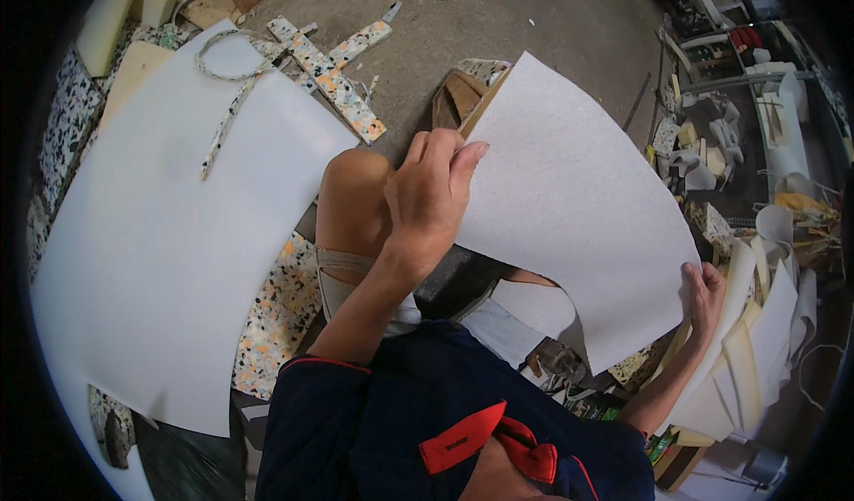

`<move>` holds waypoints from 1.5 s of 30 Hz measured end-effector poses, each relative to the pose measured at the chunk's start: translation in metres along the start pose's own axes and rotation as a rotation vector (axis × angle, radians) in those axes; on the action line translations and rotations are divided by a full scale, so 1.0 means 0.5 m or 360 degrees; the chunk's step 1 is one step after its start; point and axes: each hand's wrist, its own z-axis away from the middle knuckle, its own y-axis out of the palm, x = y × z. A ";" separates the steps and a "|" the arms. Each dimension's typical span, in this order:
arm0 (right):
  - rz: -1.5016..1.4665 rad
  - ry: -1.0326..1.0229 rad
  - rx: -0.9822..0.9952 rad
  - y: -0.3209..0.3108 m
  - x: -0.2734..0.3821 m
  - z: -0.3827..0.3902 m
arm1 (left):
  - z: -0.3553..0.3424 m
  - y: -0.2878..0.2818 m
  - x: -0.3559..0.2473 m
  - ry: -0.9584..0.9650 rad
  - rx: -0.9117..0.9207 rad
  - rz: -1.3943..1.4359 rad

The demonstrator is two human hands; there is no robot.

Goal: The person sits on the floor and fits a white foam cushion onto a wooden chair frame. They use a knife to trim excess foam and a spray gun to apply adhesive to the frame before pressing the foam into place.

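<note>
Sheet material, pale with curved edges, is positioned in front of the person, suspended between both hands. Left hand: thumb and fingers pinch the left edge, beside the bare knee. Right hand: grips the lower right edge, thumb on top. At left, a larger white sheet carries a looped speckled cord. Beyond, speckled foam strips lie crossed near the floor. At right: piled pale offcuts.
</note>
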 end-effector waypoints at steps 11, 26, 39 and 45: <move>-0.0092 0.0068 -0.0010 -0.003 -0.009 0.002 | 0.027 0.012 0.010 0.0290 -0.0222 0.0080; -0.0024 -0.0010 0.0004 0.002 -0.002 -0.013 | 0.007 0.013 0.015 0.0135 -0.0106 0.0034; -0.0084 0.0024 0.0016 0.011 -0.001 -0.016 | -0.001 0.013 0.017 0.0099 -0.0063 0.0031; -0.0046 0.0041 0.0007 0.013 -0.002 -0.016 | -0.004 0.011 0.013 0.0000 -0.0022 0.0001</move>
